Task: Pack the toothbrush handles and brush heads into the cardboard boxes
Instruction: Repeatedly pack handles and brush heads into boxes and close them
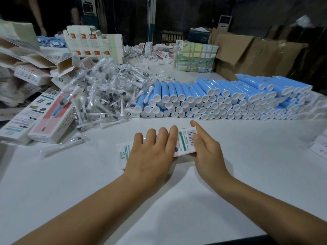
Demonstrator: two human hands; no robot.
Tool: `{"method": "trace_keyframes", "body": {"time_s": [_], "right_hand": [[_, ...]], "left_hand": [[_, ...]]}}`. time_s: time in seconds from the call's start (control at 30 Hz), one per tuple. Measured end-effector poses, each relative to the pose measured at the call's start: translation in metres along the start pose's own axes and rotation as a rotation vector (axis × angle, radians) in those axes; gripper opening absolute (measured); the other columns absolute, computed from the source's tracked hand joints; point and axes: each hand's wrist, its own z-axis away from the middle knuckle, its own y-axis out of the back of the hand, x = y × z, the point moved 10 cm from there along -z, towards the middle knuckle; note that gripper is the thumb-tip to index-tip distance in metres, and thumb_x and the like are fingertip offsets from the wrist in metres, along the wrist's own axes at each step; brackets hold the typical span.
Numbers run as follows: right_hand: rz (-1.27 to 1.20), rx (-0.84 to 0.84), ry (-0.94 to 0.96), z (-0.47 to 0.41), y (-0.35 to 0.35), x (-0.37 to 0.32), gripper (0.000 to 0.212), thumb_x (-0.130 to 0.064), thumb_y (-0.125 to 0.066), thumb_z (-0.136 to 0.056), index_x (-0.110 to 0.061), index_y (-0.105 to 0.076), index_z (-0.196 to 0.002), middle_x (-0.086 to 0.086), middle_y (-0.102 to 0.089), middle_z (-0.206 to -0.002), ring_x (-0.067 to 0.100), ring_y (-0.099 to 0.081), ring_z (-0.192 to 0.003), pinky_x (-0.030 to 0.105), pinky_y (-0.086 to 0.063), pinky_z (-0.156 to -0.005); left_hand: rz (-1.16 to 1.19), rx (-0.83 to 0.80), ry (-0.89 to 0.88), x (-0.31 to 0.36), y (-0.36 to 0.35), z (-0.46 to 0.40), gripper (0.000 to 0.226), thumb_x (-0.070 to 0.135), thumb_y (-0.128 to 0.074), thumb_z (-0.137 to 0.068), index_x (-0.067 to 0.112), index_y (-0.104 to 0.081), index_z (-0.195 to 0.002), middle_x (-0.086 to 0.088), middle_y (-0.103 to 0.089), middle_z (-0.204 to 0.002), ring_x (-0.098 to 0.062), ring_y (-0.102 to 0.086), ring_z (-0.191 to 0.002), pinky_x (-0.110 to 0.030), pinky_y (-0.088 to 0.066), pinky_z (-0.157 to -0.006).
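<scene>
A white cardboard box [185, 140] with a barcode and green print lies flat on the white table [247, 165] in front of me. My left hand [152, 156] lies flat on top of it, fingers spread and straight. My right hand [205, 147] is at the box's right end, thumb on the barcode face, index finger stretched out past the far corner. A long stack of blue toothbrush handles [221, 98] with white end caps lies beyond the box. A heap of brush heads [106, 92] in clear wrappers lies to the left.
Packed and flat boxes [44, 119] pile up at the left edge. Upright printed cartons [95, 45] stand at the back left. A taped bundle [196, 56] and brown shipping cartons [256, 57] are at the back right. More boxes [320, 147] sit at the right edge.
</scene>
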Motion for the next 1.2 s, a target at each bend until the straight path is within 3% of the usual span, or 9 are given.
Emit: {"method": "trace_keyframes", "body": {"time_s": [0.17,0.27,0.5,0.73,0.8,0.93,1.03,1.13,1.2], "right_hand": [[-0.143,-0.086,-0.085,-0.001,-0.01,0.008,0.044,-0.019,-0.041,-0.101,-0.037,-0.033,-0.14,-0.006,-0.062,-0.118,0.0,-0.066,-0.093,0.017,-0.052,-0.071],[-0.151,-0.051,-0.121,-0.004,-0.004,0.015,0.052,-0.019,-0.044,-0.1,-0.027,-0.027,-0.148,-0.011,-0.066,-0.111,0.0,-0.066,-0.093,0.016,-0.053,-0.071],[0.179,-0.039,0.026,0.004,-0.008,-0.001,0.039,-0.021,-0.046,-0.099,-0.015,-0.05,-0.138,-0.006,-0.065,-0.118,-0.001,-0.062,-0.101,0.016,-0.052,-0.083],[0.045,-0.128,0.035,0.002,-0.017,-0.007,0.042,-0.032,-0.048,-0.097,-0.038,-0.038,-0.137,-0.009,-0.06,-0.124,0.007,-0.059,-0.11,0.026,-0.053,-0.087],[0.024,-0.108,0.087,0.002,-0.014,-0.014,0.045,-0.04,-0.047,-0.09,-0.049,-0.034,-0.132,-0.017,-0.06,-0.117,0.005,-0.06,-0.104,0.022,-0.051,-0.082],[0.093,-0.162,0.104,0.005,-0.02,-0.014,0.044,-0.049,-0.048,-0.083,-0.056,-0.033,-0.124,-0.023,-0.053,-0.112,0.001,-0.055,-0.099,0.018,-0.044,-0.083],[0.233,-0.275,0.108,0.009,-0.038,-0.014,0.055,-0.069,-0.045,-0.075,-0.063,-0.023,-0.125,-0.032,-0.043,-0.115,-0.008,-0.046,-0.106,0.013,-0.046,-0.079],[0.36,-0.301,0.138,0.01,-0.047,-0.014,0.067,-0.067,-0.046,-0.076,-0.054,-0.024,-0.138,-0.034,-0.038,-0.11,-0.011,-0.04,-0.115,0.005,-0.042,-0.079],[0.407,-0.278,0.145,0.009,-0.044,-0.013,0.067,-0.059,-0.047,-0.081,-0.042,-0.029,-0.144,-0.024,-0.039,-0.112,-0.004,-0.042,-0.117,0.002,-0.039,-0.081]], "left_hand": [[-0.004,-0.019,0.01,-0.004,-0.002,-0.002,0.071,0.046,-0.064,-0.079,0.003,-0.05,-0.133,-0.012,-0.061,-0.102,-0.03,-0.054,-0.079,-0.041,-0.043,-0.064],[0.015,-0.049,0.041,-0.009,-0.003,-0.002,0.073,0.046,-0.065,-0.078,0.002,-0.05,-0.134,-0.011,-0.061,-0.102,-0.03,-0.055,-0.08,-0.04,-0.042,-0.064],[0.028,-0.082,0.056,-0.013,-0.004,-0.003,0.071,0.045,-0.054,-0.082,0.001,-0.046,-0.137,-0.011,-0.06,-0.103,-0.031,-0.055,-0.082,-0.04,-0.04,-0.065],[0.083,-0.126,0.129,-0.023,-0.011,-0.009,0.074,0.057,-0.023,-0.09,0.016,-0.004,-0.149,0.001,-0.037,-0.134,-0.023,-0.04,-0.112,-0.037,-0.032,-0.083],[0.358,-0.037,0.203,-0.036,-0.004,-0.014,0.072,0.055,-0.03,-0.09,0.019,-0.011,-0.149,0.0,-0.039,-0.135,-0.022,-0.042,-0.114,-0.037,-0.036,-0.086],[1.441,0.159,0.491,-0.064,0.004,-0.012,0.035,0.053,-0.046,-0.091,0.037,-0.044,-0.122,0.02,-0.061,-0.099,0.002,-0.058,-0.09,-0.017,-0.049,-0.071],[2.106,0.077,0.887,-0.06,-0.032,-0.002,0.051,0.053,-0.045,-0.085,0.03,-0.045,-0.131,0.013,-0.066,-0.112,-0.001,-0.065,-0.09,-0.025,-0.052,-0.075],[2.347,0.0,1.105,-0.043,-0.05,0.007,0.047,0.049,-0.041,-0.095,0.023,-0.048,-0.134,0.0,-0.068,-0.115,-0.012,-0.071,-0.089,-0.03,-0.057,-0.067],[2.363,-0.07,1.147,-0.033,-0.057,0.012,0.048,0.049,-0.042,-0.095,0.019,-0.052,-0.131,-0.004,-0.07,-0.113,-0.02,-0.068,-0.101,-0.037,-0.055,-0.077]]}}
